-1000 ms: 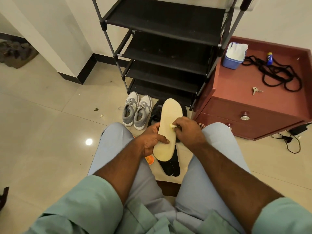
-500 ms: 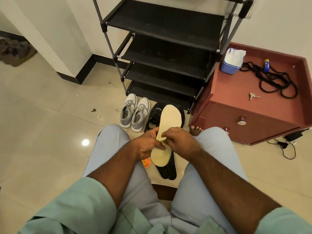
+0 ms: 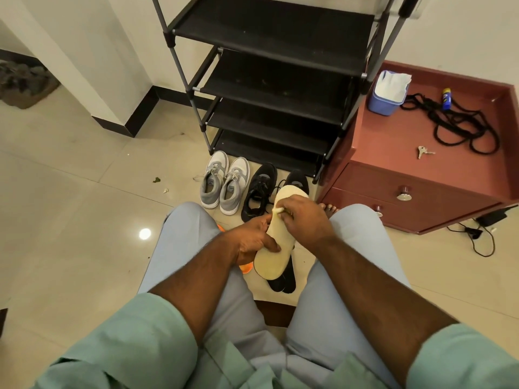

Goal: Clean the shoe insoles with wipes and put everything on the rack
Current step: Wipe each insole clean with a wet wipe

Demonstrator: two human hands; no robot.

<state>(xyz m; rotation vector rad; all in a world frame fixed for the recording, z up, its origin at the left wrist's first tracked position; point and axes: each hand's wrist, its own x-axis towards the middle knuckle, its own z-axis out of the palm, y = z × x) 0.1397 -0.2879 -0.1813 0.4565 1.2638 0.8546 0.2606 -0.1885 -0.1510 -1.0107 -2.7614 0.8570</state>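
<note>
Cream insole point(image 3: 273, 252) sits between my knees, in front of the rack point(image 3: 269, 88). My left hand point(image 3: 252, 240) grips its near edge; my right hand point(image 3: 303, 217) pinches a wipe point(image 3: 276, 210) against its toe half. Black insoles point(image 3: 283, 279) lie on the floor beneath it.

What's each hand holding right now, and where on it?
The left hand grips the cream insole by its left edge, around mid-length. The right hand pinches a small wipe, pressing it against the insole's upper part.
</note>
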